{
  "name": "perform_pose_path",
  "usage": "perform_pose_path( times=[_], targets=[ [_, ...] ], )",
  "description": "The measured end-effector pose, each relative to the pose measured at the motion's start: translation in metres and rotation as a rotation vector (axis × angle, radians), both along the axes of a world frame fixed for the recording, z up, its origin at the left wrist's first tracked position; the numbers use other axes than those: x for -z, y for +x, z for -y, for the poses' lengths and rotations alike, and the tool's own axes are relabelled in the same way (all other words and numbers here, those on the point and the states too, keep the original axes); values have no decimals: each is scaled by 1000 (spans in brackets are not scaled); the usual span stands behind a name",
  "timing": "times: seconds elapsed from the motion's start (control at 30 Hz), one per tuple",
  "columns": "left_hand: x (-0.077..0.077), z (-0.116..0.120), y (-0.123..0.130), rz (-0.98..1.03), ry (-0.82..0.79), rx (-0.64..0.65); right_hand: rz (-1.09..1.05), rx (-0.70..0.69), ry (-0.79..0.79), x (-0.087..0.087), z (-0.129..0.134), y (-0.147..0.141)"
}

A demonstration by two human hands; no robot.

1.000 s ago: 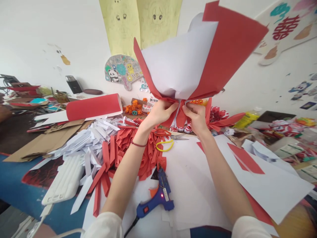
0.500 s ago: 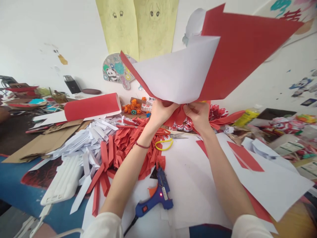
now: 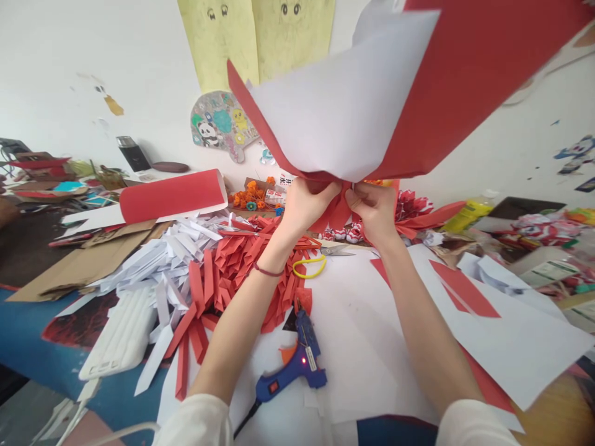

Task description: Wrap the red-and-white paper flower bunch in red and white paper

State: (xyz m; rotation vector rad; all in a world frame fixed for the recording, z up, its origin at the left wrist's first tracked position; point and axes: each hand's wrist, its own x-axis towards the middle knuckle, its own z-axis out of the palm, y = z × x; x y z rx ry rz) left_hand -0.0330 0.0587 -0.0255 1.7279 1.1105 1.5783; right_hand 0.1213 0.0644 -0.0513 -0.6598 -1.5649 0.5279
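A large red and white paper bouquet wrap (image 3: 334,118) is held up over the table, flaring wide at the top and gathered at its base. My left hand (image 3: 307,207) is closed on the left of the gathered base, thumb pointing inward. From the right, my right hand (image 3: 374,207) pinches the base, fingers bent. Red paper ends hang between the two hands. What lies inside the wrap is hidden. Below the hands are scissors with a yellow handle (image 3: 310,267) and a blue glue gun (image 3: 297,365), its small red light lit.
Piles of folded white strips (image 3: 176,248) and red strips (image 3: 237,266) lie to the left, near a white power bank (image 3: 118,337) and a red paper roll (image 3: 174,195). White sheets (image 3: 367,353) cover the middle. A yellow bottle (image 3: 467,214) stands at right.
The paper wrap has risen and come nearer, its right side now reaching past the top edge. Both hands keep their hold at the base, and the things on the table stay put.
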Motion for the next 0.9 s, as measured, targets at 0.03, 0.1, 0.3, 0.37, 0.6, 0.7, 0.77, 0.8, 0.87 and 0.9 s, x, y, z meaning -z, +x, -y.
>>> perform_pose_path(
  times=[0.03, 0.1, 0.3, 0.37, 0.6, 0.7, 0.77, 0.8, 0.87, 0.9],
  targets=[
    [-1, 1, -1, -37, 19, 3, -41, -29, -31, 0, 0, -1],
    [-5, 4, -5, -132, 41, 21, -110, -82, -86, 0, -1, -3],
    [-13, 11, -16, -224, 7, 103, -183, -132, -129, -1, -1, -7],
    [-14, 12, -18, -217, -6, 110, -183, -118, -126, -1, -1, -8],
    [-15, 17, -13, -319, 109, -62, -173, -71, -75, -2, 3, -13],
    [-14, 20, -8, -369, 156, -157, -183, -62, -47, -3, 4, -14],
    [-14, 22, -6, -409, 177, -203, -197, -64, -34, -3, 4, -15],
    [-13, 23, -5, -428, 185, -225, -201, -61, -27, -4, 5, -16],
    [-13, 24, -4, -452, 194, -259, -192, -46, -16, -4, 5, -17],
    [-13, 24, -4, -451, 194, -266, -182, -34, -9, -3, 5, -17]
  ],
)
